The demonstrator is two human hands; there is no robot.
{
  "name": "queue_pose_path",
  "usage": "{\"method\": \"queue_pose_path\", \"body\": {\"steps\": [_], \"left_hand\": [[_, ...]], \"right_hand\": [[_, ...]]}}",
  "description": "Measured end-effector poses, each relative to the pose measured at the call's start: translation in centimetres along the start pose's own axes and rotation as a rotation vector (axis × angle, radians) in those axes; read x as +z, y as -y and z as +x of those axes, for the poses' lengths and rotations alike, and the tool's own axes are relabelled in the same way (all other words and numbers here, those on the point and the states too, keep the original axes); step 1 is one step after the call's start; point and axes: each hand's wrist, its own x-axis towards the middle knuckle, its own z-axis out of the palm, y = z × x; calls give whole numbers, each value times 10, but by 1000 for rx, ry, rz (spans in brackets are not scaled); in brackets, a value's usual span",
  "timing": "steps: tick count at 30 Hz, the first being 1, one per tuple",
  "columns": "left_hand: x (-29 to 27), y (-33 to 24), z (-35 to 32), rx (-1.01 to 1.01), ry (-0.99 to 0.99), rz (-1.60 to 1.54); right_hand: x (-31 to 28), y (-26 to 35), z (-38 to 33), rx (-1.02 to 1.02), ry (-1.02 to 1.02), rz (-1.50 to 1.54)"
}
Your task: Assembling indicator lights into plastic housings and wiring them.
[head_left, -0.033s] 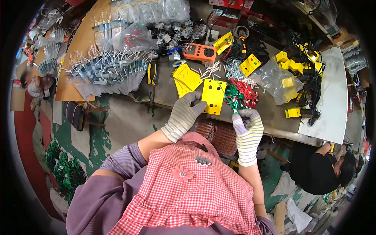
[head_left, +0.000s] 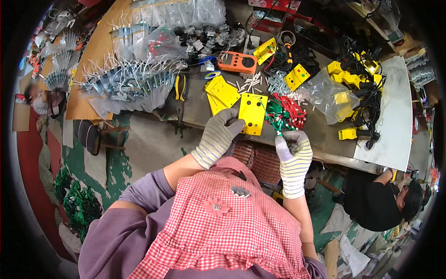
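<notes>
2 gloved hands hold parts at the near edge of the counter (head_left: 330,136). Your left hand (head_left: 216,138) pinches the yellow plate (head_left: 252,114) at its lower left side; that grip catches only 1 edge, so a sideways tug could pivot the plate or slide it against the glove fabric. Your right hand (head_left: 296,156) has its grip closed, thumb towards fingers, on what looks like the end of a green lead (head_left: 279,134); the exact contact is too small to tell. The lead appears to run up beside the plate to the heap of green and red leads (head_left: 291,110). Pull quickly and it could snag there, dragging others along. Anything slipping from either grip could drop past the edge towards your apron (head_left: 232,223). The loose white pins (head_left: 251,83) lie beyond the plate, where a careless push could scatter them.
</notes>
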Motion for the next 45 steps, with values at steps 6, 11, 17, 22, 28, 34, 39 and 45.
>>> {"method": "queue_pose_path", "body": {"steps": [6,11,17,22,28,34,39,45], "left_hand": [[-2,22,5,20,-14,-173],[1,23,2,50,-56,-216],[-2,21,0,71,-69,-95],[-2,21,-1,72,-64,-120],[0,13,-8,128,-109,154],[8,-1,-19,462,87,486],[12,12,-20,298,123,326],[16,18,-28,339,171,589]], "right_hand": [[-2,3,-9,-116,-10,-171],[-4,-1,-11,-224,-56,-331],[-3,3,-10,-441,-111,-504],[-5,-1,-11,-543,-75,-598],[-2,4,-12,-615,31,-669],[0,2,8,-603,53,-714],[1,-12,12,-263,94,-376],[0,-28,6,-474,68,-591]]}}
